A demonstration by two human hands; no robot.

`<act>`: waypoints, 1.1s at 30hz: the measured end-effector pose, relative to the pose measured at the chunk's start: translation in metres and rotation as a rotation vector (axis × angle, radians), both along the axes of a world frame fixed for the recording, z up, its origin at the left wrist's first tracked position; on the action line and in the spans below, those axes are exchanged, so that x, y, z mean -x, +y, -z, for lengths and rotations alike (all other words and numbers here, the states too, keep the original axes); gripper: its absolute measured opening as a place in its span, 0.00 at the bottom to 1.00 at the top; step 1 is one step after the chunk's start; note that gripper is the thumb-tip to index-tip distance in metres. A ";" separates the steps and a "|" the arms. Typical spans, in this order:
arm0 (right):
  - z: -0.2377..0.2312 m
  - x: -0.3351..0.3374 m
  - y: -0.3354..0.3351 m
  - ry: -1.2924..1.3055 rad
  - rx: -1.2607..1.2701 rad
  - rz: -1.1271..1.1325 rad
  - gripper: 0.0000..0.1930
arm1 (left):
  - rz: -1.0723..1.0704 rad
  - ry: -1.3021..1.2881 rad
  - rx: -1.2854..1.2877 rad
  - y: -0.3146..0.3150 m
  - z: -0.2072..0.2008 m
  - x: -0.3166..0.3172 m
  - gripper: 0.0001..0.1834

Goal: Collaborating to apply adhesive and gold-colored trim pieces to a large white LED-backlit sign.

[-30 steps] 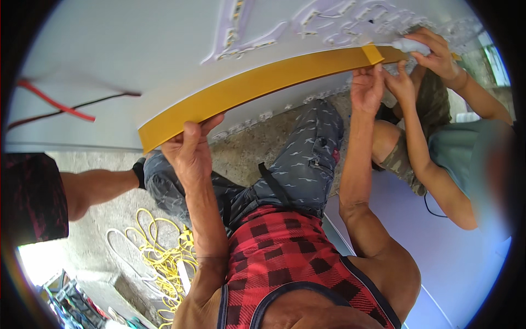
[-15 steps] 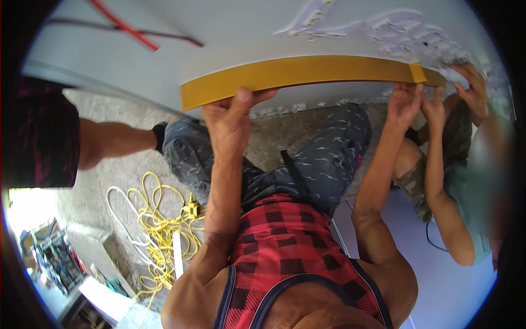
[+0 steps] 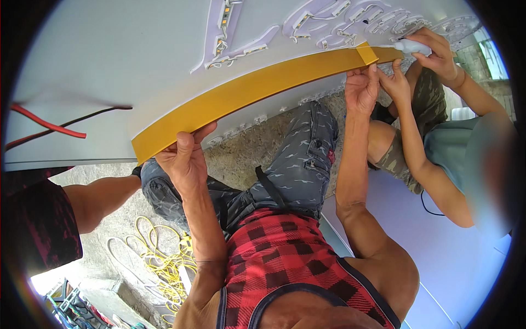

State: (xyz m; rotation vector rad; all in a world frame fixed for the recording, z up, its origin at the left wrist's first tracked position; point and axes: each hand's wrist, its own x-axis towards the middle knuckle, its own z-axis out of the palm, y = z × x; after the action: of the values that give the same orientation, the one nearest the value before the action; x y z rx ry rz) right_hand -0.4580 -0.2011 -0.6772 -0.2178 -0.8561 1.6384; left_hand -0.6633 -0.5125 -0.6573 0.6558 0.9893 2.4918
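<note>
A long, flat gold strip (image 3: pixel 246 88) runs along the lower edge of a pale panel (image 3: pixel 126 49). My left hand (image 3: pixel 186 159) grips its lower edge near the left end, thumb in front and fingers partly hidden behind. Toward the other end, my right hand (image 3: pixel 361 92) pinches the lower edge with its fingertips, just under a short gold band (image 3: pixel 367 53) that crosses the strip. Right beside it, a co-worker's hand (image 3: pixel 397 83) touches the same strip. The co-worker's other hand (image 3: pixel 438 55) holds a small white squeeze bottle (image 3: pixel 415 47), its tip close to the strip's far end.
Small wired LED modules (image 3: pixel 223 30) sit in raised letter shapes on the panel. Red and black wires (image 3: pixel 49 125) stick out at left. A tangled yellow cord (image 3: pixel 164 263) lies on the concrete floor (image 3: pixel 104 214). Another person's leg (image 3: pixel 98 203) is at far left.
The view has turned, so the strip and panel appear tilted and shifted left. Both my hands keep their hold on the strip. The co-worker's bottle shows more plainly now.
</note>
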 end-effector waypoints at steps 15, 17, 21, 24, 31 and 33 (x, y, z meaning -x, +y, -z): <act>0.002 0.007 0.001 -0.004 -0.005 -0.016 0.18 | 0.013 -0.055 -0.014 0.003 0.009 0.014 0.14; 0.002 0.009 0.000 0.000 -0.008 -0.019 0.18 | 0.013 -0.063 -0.013 0.003 0.011 0.015 0.14; 0.001 0.011 -0.003 -0.014 0.021 0.019 0.18 | 0.020 -0.049 -0.022 0.002 0.012 0.017 0.15; 0.003 0.010 -0.003 -0.022 0.008 0.027 0.18 | 0.021 -0.057 -0.019 0.001 0.012 0.016 0.15; 0.001 0.014 -0.008 -0.018 0.003 0.024 0.18 | 0.078 -0.010 -0.039 -0.002 0.021 0.020 0.16; 0.001 0.013 -0.005 -0.018 0.008 0.028 0.18 | 0.079 -0.008 -0.036 0.002 0.024 0.021 0.16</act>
State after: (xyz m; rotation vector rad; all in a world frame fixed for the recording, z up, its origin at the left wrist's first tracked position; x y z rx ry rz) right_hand -0.4711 -0.2062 -0.6786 -0.2496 -0.8571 1.6165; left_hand -0.6846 -0.5109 -0.6809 0.6827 0.9001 2.4462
